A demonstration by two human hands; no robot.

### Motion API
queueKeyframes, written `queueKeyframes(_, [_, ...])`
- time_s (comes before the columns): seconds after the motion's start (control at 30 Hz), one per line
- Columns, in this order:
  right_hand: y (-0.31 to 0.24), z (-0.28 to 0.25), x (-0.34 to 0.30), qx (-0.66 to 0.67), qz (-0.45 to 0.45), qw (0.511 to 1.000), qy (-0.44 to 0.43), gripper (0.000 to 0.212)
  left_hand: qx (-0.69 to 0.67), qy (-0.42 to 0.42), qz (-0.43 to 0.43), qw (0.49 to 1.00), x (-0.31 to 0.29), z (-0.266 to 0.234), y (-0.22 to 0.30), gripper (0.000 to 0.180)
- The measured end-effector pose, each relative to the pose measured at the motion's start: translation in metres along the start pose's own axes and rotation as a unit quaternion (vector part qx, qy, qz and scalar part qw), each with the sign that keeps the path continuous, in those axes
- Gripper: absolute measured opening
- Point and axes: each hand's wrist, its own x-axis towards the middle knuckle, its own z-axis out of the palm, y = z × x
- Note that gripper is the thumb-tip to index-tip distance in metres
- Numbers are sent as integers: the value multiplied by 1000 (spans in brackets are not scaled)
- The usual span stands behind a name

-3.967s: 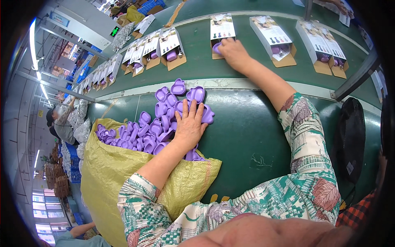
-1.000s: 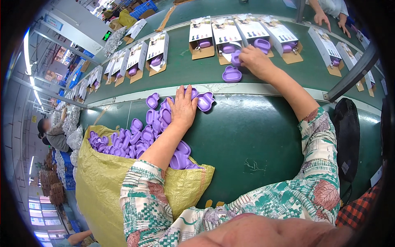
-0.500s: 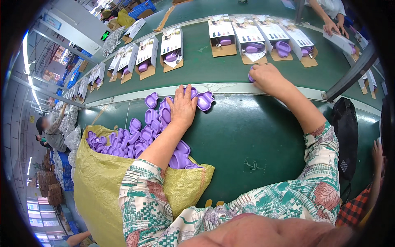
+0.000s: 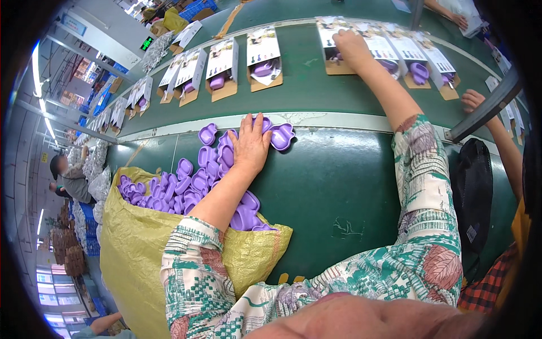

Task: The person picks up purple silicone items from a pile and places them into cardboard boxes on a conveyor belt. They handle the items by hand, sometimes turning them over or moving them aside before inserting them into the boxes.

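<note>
My left hand [image 4: 251, 146] lies flat with fingers stretched over several loose purple dish-shaped pieces at the top of a pile. One purple animal-shaped dish [image 4: 282, 137] sits just right of its fingertips. The pile of purple pieces [image 4: 183, 186] spills from a yellow woven sack [image 4: 141, 237]. Across the belt, my right hand [image 4: 353, 50] reaches over an open white carton [image 4: 329, 28], its fingers curled in at the carton's open end. What they hold, if anything, is hidden; a little purple shows beneath them inside the carton.
More open cartons with purple pieces, such as one carton [image 4: 263, 48], line the green belt [image 4: 305, 90]. A metal post [image 4: 485, 107] rises at the right, beside a black bag [image 4: 473, 186]. Another person's hand [image 4: 473, 99] is near that post; other hands work at the far right.
My right hand has moved up from the belt's near edge to a carton, where the purple piece it held is out of sight. The cartons have shifted right. My left hand stays put.
</note>
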Motion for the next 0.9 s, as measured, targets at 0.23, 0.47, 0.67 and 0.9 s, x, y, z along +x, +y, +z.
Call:
queueKeyframes(0.23, [-176,-70,-69,318,-284,902,-60,42,6,0,-3,1000,-2,-3,-11,55])
queueKeyframes(0.47, [-169,-40,-75,209,-301,929,51,12,-18,8,7,1000,-1,0,-10,56])
queueKeyframes(0.67, [-100,-19,-22,176,-137,975,-24,12,5,14,72,997,5,4,-9,63])
queueKeyframes(0.9, [-80,2,-8,95,-23,995,26,11,-116,3,118,986,17,-10,3,62])
